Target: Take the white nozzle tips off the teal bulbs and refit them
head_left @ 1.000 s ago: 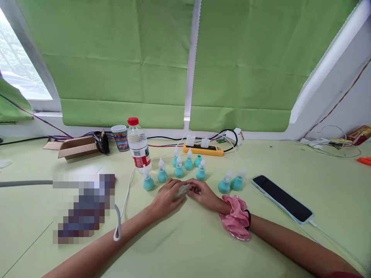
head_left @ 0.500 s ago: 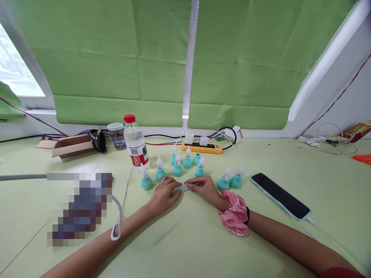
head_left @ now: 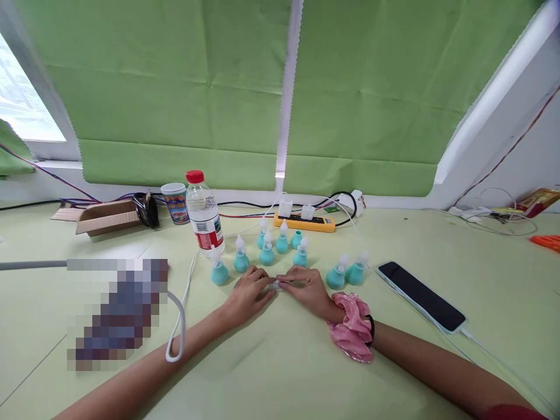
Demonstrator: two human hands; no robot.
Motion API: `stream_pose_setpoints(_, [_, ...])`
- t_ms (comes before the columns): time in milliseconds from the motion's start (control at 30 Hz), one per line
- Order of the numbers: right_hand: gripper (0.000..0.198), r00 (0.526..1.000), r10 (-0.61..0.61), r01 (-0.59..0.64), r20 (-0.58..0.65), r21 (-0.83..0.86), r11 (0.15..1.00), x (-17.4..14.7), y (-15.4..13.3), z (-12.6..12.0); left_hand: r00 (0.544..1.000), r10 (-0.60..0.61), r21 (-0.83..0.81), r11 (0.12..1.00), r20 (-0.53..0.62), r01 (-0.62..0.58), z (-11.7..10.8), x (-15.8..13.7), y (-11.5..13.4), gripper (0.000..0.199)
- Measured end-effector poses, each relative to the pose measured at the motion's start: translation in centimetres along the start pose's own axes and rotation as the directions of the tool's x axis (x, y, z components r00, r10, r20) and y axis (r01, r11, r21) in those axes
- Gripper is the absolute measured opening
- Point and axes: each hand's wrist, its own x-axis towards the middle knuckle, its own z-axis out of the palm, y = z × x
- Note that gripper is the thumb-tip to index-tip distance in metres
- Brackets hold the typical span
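A small clear plastic piece (head_left: 276, 284) is low over the tabletop, mostly covered by fingers. My left hand (head_left: 250, 296) pinches it from the left with thumb and fingertips. From the right, my right hand (head_left: 308, 289) closes thumb and forefinger on the same piece. Just beyond my hands stand several teal squeeze bulbs with clear pointed tips, like nasal aspirators, among them a front-left one (head_left: 219, 272) and a right-hand one (head_left: 335, 276). One teal bulb (head_left: 296, 239) at the back has an open neck with no tip on it.
A red-capped water bottle (head_left: 205, 219) stands behind the bulbs at left, beside a paper cup (head_left: 175, 204) and an open cardboard box (head_left: 107, 217). A yellow power strip (head_left: 305, 222) lies at the back. To the right, a phone (head_left: 422, 296) is on a charging cable.
My right hand has shifted slightly left, its fingers now covering more of the clear piece. My left hand stays almost where it was.
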Motion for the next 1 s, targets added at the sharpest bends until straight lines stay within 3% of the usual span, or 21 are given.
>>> stream_pose_setpoints(200, [0.015,0.993,-0.102,0.108,0.065,-0.110,0.988,-0.05,-0.58,0.10,1.000,-0.007,-0.002,1.000,0.011,0.007,-0.10,0.03,0.04,0.021])
stream_pose_setpoints(467, [0.015,0.987,-0.141,0.147,0.074,-0.091,0.985,0.09,-0.69,0.09,1.000,-0.002,0.003,1.000,0.004,0.002,-0.06,0.03,0.07,0.021])
stream_pose_setpoints(1000, [0.020,0.989,-0.132,0.140,0.063,-0.148,0.979,-0.18,-0.58,0.13,1.000,-0.011,0.020,1.000,0.006,0.011,-0.08,0.05,0.21,0.023])
